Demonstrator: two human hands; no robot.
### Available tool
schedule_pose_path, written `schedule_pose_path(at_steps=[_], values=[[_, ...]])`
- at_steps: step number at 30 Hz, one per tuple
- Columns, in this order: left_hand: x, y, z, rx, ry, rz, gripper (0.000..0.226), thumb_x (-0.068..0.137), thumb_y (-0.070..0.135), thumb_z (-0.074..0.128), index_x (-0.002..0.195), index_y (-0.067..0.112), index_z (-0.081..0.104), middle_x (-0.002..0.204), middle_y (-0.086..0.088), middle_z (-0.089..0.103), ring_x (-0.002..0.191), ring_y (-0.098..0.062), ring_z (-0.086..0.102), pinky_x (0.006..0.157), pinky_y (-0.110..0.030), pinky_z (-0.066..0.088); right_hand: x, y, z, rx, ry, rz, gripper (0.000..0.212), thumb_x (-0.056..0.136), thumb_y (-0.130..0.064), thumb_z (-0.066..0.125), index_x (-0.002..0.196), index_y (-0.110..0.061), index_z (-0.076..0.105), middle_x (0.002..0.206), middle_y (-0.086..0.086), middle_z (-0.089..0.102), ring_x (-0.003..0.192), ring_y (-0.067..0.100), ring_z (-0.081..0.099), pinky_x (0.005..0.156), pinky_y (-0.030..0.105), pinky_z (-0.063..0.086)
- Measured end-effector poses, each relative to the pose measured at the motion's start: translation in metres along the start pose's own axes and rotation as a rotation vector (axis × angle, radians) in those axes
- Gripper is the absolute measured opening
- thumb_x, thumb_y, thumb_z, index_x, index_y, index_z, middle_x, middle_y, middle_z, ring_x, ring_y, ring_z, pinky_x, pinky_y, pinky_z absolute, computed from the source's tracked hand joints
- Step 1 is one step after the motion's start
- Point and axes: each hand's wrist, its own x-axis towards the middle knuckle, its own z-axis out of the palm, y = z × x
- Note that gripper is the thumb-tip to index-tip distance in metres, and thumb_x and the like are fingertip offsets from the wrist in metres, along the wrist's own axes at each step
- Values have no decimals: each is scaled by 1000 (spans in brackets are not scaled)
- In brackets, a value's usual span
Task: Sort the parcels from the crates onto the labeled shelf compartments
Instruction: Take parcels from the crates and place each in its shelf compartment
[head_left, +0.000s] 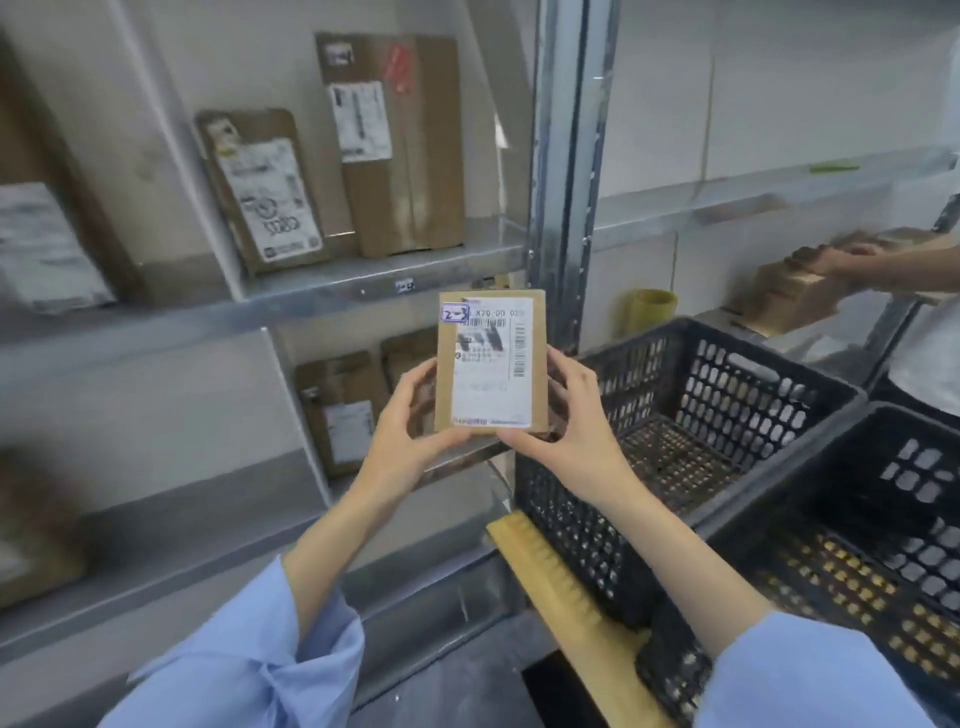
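A small flat parcel (491, 364) is gripped by both hands. The left hand (410, 415) is curled round its lower left edge and the right hand (566, 415) round its lower right edge, with the thumbs near the bottom edge. The parcel is held upright in the air, long axis vertical and label (488, 374) toward the camera, just in front of the shelf (311, 301) rim and beside a grey steel post (563, 156).

The open compartments lie ahead and to the left of it, so the left hand is judged the nearer one for placing. The black crate (727, 374) lies to the right. On a handwritten sticker (455, 313) at the label's top left corner, "2-" and a blurred figure can be made out. A small tag (404, 285) is fixed to the shelf rim above and left of the parcel, too small to be read.

The parcel is of matt brown cardboard, box-shaped with square corners, under a white printed label. Other brown parcels (262, 187) are leant upright in the compartments, which are parted by thin pale dividers (179, 156). The crate is of hard plastic, its walls and floor pierced with rows of slots.
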Motion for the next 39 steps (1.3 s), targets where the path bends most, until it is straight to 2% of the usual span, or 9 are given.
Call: schedule_pose_path(at_steps=[2, 6, 10, 13, 17, 21, 26, 31, 39], values=[[-19, 7, -25, 2, 94, -17, 87, 65, 39, 87, 139, 26, 43, 138, 16, 53, 126, -5, 51, 100, -21, 43, 4, -11, 23, 72, -83, -35, 99, 74, -22, 86, 152, -22, 25, 151, -10, 29, 137, -5, 35, 111, 17, 36], [-60, 14, -77, 1, 259, -48, 72, 65, 35, 81, 128, 34, 46, 131, 25, 53, 123, -5, 53, 96, -18, 44, 9, -39, 76, 142, -253, -104, 94, 76, -23, 84, 147, -32, 24, 145, -30, 35, 134, -13, 34, 101, 4, 32], [-104, 19, -125, 27, 410, -68, 65, 70, 22, 78, 125, 32, 46, 135, 10, 55, 125, -7, 52, 101, -21, 41, 7, -59, 134, 207, -347, -112, 81, 80, -27, 81, 140, -39, 27, 124, -53, 39, 121, -24, 38, 94, 4, 36], [-133, 22, -155, 63, 472, -91, 71, 66, 34, 79, 127, 33, 44, 137, 6, 54, 127, -6, 51, 105, -26, 40, 2, -73, 176, 250, -403, -113, 81, 82, -26, 79, 143, -33, 27, 134, -38, 43, 123, -19, 41, 104, 22, 42], [-163, 19, -193, 98, 564, -144, 83, 70, 25, 77, 143, 23, 39, 141, 10, 50, 126, 0, 50, 104, -22, 43, -6, -90, 228, 272, -489, -113, 101, 82, -21, 80, 155, -36, 12, 152, -17, 35, 125, -12, 40, 98, 16, 37], [-188, 10, -227, 117, 631, -161, 73, 77, 11, 75, 141, 18, 42, 140, 2, 53, 125, -7, 51, 80, -14, 51, -12, -100, 278, 239, -540, -128, 100, 84, -22, 78, 157, -36, 11, 152, -13, 40, 130, 6, 44, 107, 30, 40], [-209, -6, -273, 232, 650, -152, 68, 82, -2, 73, 136, 26, 42, 131, 19, 51, 113, 16, 50, 84, -20, 53, -20, -108, 334, 219, -539, -112, 79, 86, -25, 75, 146, -47, 27, 138, -12, 50, 116, -11, 47, 84, 7, 41], [-221, -34, -317, 343, 623, -189, 73, 80, 9, 79, 134, 39, 41, 132, 24, 50, 122, 3, 49, 94, -35, 52, -21, -108, 381, 169, -508, -55, 77, 85, -22, 76, 149, -28, 33, 127, -11, 46, 102, -29, 43, 75, -4, 38], [-208, -98, -346, 246, 564, -262, 70, 80, 0, 75, 126, 39, 40, 126, 26, 49, 122, 7, 48, 77, -19, 54, -17, -77, 421, 142, -477, 72, 82, 83, -19, 79, 145, -34, 27, 129, -24, 47, 111, -12, 51, 95, 13, 41]])
